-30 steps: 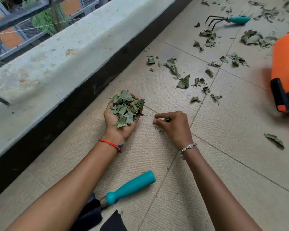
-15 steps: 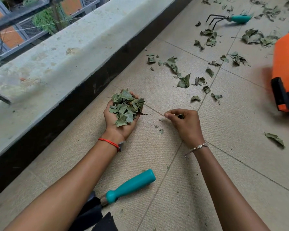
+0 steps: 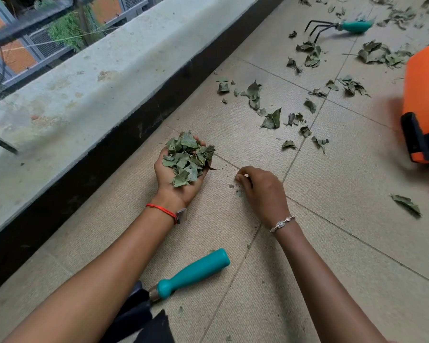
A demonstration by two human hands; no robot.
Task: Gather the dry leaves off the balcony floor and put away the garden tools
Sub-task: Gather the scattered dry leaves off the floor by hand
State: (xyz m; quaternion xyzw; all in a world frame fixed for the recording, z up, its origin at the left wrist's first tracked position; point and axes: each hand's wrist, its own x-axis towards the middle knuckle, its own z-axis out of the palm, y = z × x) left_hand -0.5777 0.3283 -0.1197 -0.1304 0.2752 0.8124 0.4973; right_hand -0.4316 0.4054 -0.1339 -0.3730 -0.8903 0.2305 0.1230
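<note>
My left hand (image 3: 181, 194) rests palm up on the tiled floor, cupped around a pile of dry green leaves (image 3: 187, 158). Just to its right, my right hand (image 3: 265, 191) lies knuckles up with its fingers pinched together over small leaf crumbs (image 3: 234, 189); I cannot see anything between the fingertips. More dry leaves (image 3: 271, 120) are scattered across the tiles farther ahead. A trowel with a teal handle (image 3: 193, 273) lies between my forearms, its dark blade partly under my left arm. A teal-handled hand rake (image 3: 342, 26) lies at the far top right among leaves.
An orange container (image 3: 424, 95) with a black part stands at the right edge. A single leaf (image 3: 406, 203) lies below it. A concrete parapet ledge (image 3: 84, 82) with a dark base runs along the left side, with a railing beyond.
My right hand went right along the tile joint half a second ago and has now come back left toward the crumbs beside my left hand. The left hand with the leaves has stayed put.
</note>
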